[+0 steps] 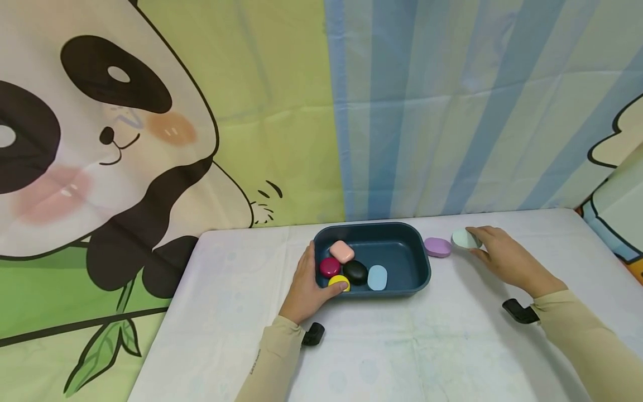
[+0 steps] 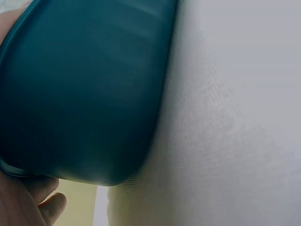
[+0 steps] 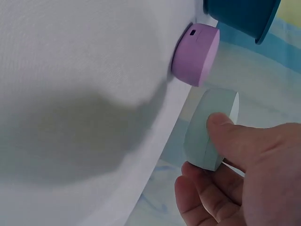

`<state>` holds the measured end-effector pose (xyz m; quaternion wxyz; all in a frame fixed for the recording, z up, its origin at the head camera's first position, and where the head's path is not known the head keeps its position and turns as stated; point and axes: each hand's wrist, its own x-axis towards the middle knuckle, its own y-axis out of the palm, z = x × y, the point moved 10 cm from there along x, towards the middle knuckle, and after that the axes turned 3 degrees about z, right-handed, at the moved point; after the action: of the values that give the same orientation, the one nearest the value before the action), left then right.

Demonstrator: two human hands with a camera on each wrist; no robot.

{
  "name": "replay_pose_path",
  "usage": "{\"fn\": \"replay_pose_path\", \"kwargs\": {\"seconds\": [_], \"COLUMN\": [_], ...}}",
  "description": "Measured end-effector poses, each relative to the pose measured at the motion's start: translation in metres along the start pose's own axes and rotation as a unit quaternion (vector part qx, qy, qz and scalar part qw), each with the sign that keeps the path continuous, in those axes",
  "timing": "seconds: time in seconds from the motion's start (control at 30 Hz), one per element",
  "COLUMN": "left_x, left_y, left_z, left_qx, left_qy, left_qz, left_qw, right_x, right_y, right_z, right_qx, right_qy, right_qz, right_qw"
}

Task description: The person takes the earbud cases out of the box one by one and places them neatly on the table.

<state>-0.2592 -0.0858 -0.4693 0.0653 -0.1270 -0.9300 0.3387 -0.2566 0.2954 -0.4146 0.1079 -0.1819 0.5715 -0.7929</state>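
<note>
At the left end of a dark blue plastic tub [image 1: 402, 257], my left hand [image 1: 307, 287] grips the corner, thumb over the front rim and fingers along the left wall. Its outer wall [image 2: 89, 89] fills much of the left wrist view. My right hand [image 1: 512, 262] pinches a pale mint rounded case [image 3: 204, 127] between thumb and fingers, lifted off the table. A purple oval case [image 3: 195, 56] with a small dark slot sits between that hand and the tub. Inside the tub lie pink [image 1: 342, 252], crimson [image 1: 330, 267], yellow [image 1: 339, 282], black [image 1: 355, 272] and light blue [image 1: 377, 277] rounded pieces.
A white cloth covers the table [image 1: 402, 346]. Behind its back edge hangs a printed curtain [image 1: 281, 111] with a panda and blue stripes. Black wrist bands with camera mounts [image 1: 520, 311] sit on both wrists.
</note>
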Motion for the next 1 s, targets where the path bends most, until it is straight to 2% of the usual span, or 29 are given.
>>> {"fn": "replay_pose_path", "kwargs": {"seconds": [0.43, 0.6, 1.0], "left_x": [-0.001, 0.001, 0.001], "left_y": [-0.002, -0.001, 0.0], "left_z": [-0.003, -0.002, 0.0], "left_qx": [-0.004, 0.002, 0.004], "left_qy": [0.015, 0.016, 0.006], "left_qz": [-0.006, -0.007, -0.001], "left_qw": [0.9999, 0.9999, 1.0], "right_x": [-0.001, -0.001, -0.001], "right_y": [0.018, 0.025, 0.032], "right_z": [-0.011, -0.018, -0.027], "right_qx": [-0.024, -0.022, -0.001], "right_qy": [-0.012, 0.0, 0.024], "right_qz": [0.023, 0.047, 0.066], "right_qw": [0.9994, 0.9986, 0.9976]}}
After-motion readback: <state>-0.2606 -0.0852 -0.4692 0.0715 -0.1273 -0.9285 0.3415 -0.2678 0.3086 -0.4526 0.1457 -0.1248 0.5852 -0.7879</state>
